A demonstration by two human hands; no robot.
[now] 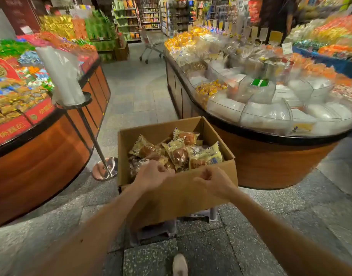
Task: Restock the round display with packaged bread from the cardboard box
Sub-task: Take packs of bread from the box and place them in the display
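1. Cardboard box point(177, 196) just beside display point(270, 166), bread point(179, 154) heaped inside.
2. Left hand point(153, 174) over near rim, fingers curled down among bread; grip unclear.
3. Right hand point(211, 181) before near wall, curled tight, empty.

Head camera, wide-angle; faces forward-down, close above cardboard box point(177, 194); single view.

The cardboard box point(177, 196) is plain brown, its bread packets point(207, 154) are yellow and clear with blue print, the round display point(270, 166) has an orange-brown base under a black rim, and the floor point(191, 255) is speckled grey.
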